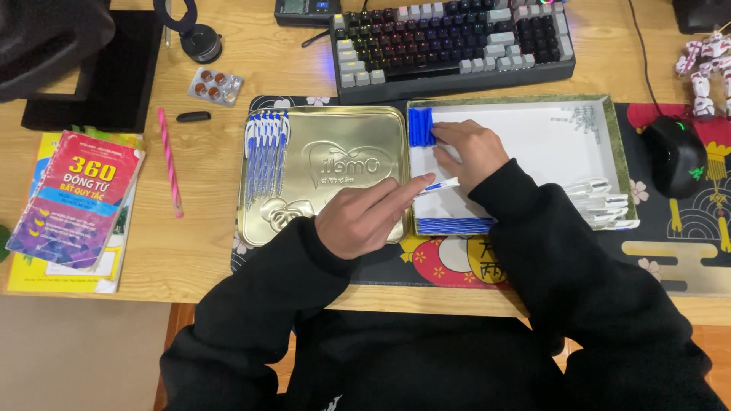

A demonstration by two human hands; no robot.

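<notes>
Left hand (365,217): fingers pinch slim white-and-blue plastic pen barrel (440,185) at left edge of white shallow cardboard box (533,137). Right hand (472,152): fingers spread flat beside blue cap stack (420,125), box's far-left corner, gripping nothing. Barrel judged light, stiff, smooth; grip mid-length.

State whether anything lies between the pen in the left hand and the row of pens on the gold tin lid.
Nothing visible does. The left hand holds the pen at the lid's right edge; between it and the row of pens lies only bare gold lid.
</notes>
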